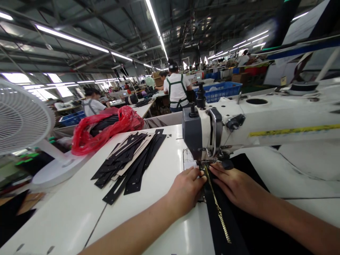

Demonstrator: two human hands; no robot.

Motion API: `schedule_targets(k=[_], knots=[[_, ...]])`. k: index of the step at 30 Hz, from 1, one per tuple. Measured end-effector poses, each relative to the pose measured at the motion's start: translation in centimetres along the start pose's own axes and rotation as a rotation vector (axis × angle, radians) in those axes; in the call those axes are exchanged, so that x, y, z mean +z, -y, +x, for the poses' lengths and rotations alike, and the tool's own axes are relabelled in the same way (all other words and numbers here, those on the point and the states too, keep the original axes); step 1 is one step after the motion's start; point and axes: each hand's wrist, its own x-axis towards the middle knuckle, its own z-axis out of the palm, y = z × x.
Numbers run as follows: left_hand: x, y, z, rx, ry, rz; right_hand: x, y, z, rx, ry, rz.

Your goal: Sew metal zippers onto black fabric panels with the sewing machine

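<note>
A gold-toothed zipper [218,209] on black tape runs under the needle area of a white sewing machine [287,122]. Black fabric [248,226] lies beneath and to the right of it. My left hand [187,189] is closed beside the presser foot, thumb and fingers pinching the zipper's left edge. On the other side, my right hand [237,186] rests on the black fabric with its fingers stretched toward the needle area. The exact stitching point is hidden by the machine head [198,132] and my fingertips.
Black and beige slotted strips [132,156] lie piled on the white table [159,209] to the left. Beyond them sits a red plastic bag [106,129] with dark material. A white fan [23,120] stands far left. People work behind, near a blue crate [221,92].
</note>
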Motion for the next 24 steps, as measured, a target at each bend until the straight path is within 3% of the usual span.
schedule_targets(k=[4,8,14,24], knots=[[-1.6,0.0,-0.3,-0.049,0.131,-0.113,-1.0,0.2,-0.2,0.099,0.084,0.061],[-3.4,-0.4,-0.9,-0.018,0.256,-0.165,-2.1,2.2,-1.4,0.136,0.062,0.005],[-2.4,-0.6,-1.0,0.011,0.175,-0.088,-2.4,5.5,-2.8,0.139,0.06,-0.024],[-1.0,-0.2,-0.1,0.091,0.073,0.038,-1.6,5.5,-1.3,0.266,0.07,0.056]])
